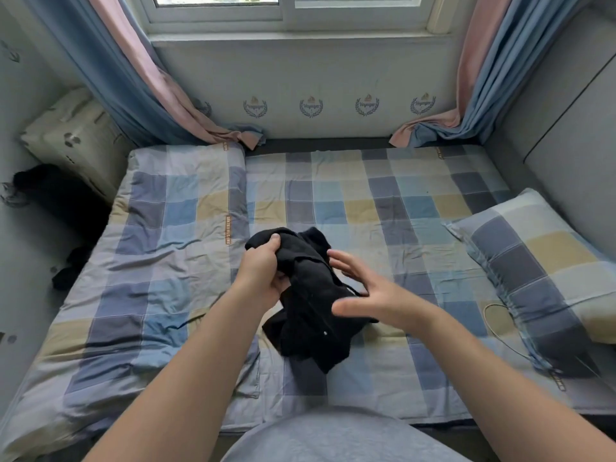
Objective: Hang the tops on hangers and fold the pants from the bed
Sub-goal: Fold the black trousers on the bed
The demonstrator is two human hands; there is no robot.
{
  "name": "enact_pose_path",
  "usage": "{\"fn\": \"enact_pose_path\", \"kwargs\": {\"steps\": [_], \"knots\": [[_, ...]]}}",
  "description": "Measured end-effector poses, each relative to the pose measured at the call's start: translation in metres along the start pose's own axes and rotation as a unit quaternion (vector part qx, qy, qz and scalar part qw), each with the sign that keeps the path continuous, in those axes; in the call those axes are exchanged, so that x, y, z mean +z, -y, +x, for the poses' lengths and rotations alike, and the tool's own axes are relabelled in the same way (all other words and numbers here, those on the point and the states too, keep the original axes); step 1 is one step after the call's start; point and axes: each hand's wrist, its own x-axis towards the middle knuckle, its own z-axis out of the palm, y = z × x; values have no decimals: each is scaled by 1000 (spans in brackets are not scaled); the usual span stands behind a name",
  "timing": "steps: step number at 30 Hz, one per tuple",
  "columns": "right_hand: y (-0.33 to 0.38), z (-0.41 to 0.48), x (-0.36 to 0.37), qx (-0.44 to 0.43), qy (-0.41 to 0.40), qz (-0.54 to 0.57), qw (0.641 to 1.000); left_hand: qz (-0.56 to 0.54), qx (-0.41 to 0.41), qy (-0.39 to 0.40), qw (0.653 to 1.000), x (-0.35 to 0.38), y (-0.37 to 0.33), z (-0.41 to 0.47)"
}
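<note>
A crumpled black garment hangs bunched in the air over the middle of the checked bed. My left hand grips its upper left part, thumb on top of the cloth. My right hand is beside the garment on its right, fingers spread and nearly straight, fingertips touching the fabric. Whether the garment is a top or pants cannot be told from its bunched shape. No hanger is in view.
A folded checked quilt covers the bed's left side and a matching pillow lies at the right. Dark clothing sits off the left edge. Curtains drape onto the far corners. A thin cord lies near the pillow.
</note>
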Motion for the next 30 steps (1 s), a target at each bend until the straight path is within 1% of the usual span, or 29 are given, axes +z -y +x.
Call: {"fn": "enact_pose_path", "kwargs": {"steps": [2, 3, 5, 7, 10, 13, 16, 18, 20, 21, 23, 24, 25, 27, 28, 29, 30], "knots": [[-8, -1, 11, 2, 15, -52, 999, -45, -31, -2, 999, 0, -3, -3], [-12, -1, 15, -6, 0, -84, 996, -61, -38, -5, 997, -1, -5, -3], [-18, 2, 21, -53, -59, -139, 987, -77, -42, -13, 996, -4, -11, -2], [-18, 7, 20, -103, -118, -149, 976, -68, -48, -14, 996, -8, -17, -1], [-3, 14, 11, -131, -152, -183, 962, -7, -57, -3, 998, -12, -21, -1], [22, 21, -4, -124, -179, -188, 958, 46, -24, 6, 999, -14, -20, 3], [51, 30, -19, -141, -202, -210, 946, 133, 61, 6, 989, -13, -20, -3], [66, 36, -25, -138, -203, -234, 941, 211, 151, 26, 965, -14, -19, -10], [74, 41, -30, -116, -198, -248, 941, 283, 236, 76, 926, -16, -22, -18], [77, 44, -30, -103, -195, -251, 943, 325, 261, 112, 902, -16, -24, -24], [81, 48, -28, -93, -193, -258, 942, 412, 268, 178, 853, -11, -21, -33], [83, 51, -26, -92, -195, -261, 941, 449, 263, 190, 833, -7, -16, -35], [84, 52, -25, -91, -198, -259, 941, 486, 269, 177, 812, -3, -7, -34], [84, 55, -24, -84, -196, -255, 943, 553, 309, 97, 768, 4, 13, -28], [83, 55, -24, -80, -195, -255, 944, 565, 328, 58, 755, 6, 20, -23], [81, 55, -25, -77, -197, -254, 944, 565, 336, 28, 753, 6, 24, -18], [78, 55, -25, -75, -204, -248, 944, 556, 334, 6, 761, 4, 28, -12]]}}
